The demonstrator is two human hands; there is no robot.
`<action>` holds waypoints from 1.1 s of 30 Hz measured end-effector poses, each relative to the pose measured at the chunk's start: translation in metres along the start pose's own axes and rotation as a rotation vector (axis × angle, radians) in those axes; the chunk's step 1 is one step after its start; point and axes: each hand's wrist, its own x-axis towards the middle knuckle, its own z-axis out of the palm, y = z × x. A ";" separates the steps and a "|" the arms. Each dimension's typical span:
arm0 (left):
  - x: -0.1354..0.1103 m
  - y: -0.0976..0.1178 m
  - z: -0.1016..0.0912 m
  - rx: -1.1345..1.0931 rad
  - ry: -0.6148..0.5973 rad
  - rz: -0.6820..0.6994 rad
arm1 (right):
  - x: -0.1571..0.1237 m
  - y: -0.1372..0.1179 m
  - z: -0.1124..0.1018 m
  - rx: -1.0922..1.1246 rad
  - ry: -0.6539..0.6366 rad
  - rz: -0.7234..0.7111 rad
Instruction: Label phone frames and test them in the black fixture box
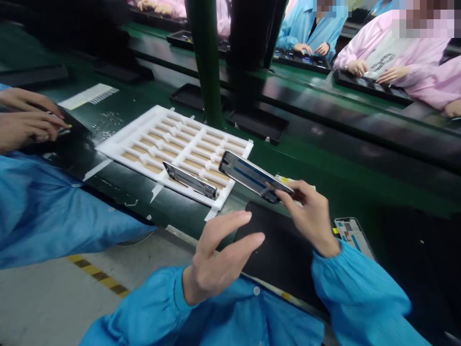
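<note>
My right hand point(309, 211) grips one end of a phone frame point(252, 177), which is tilted in the air near the right end of a white slotted foam tray point(158, 113). My left hand point(223, 254) hangs over the near table edge, thumb and fingers apart, with nothing in it. A second phone frame point(190, 180) stands on its long edge in the tray's nearest slot. Below my hands a black mat point(273, 240) lies on the green table. Another phone frame point(355, 235), with blue strips inside, lies beside my right sleeve.
At the left, a co-worker's hands point(32, 120) work over a dark pad, near scattered small parts point(108, 122). Black trays point(257, 125) lie beyond the foam tray. A green post point(205, 62) rises behind it. Several people sit at the opposite bench.
</note>
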 end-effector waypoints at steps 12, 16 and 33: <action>-0.031 -0.006 -0.016 0.022 -0.077 -0.069 | 0.055 -0.028 0.105 0.135 -0.270 -0.103; -0.033 -0.008 -0.012 -0.013 -0.105 -0.042 | 0.058 -0.029 0.115 0.134 -0.288 -0.072; -0.028 -0.006 0.035 -0.199 -0.282 0.090 | -0.022 0.002 -0.130 -0.364 0.089 -0.010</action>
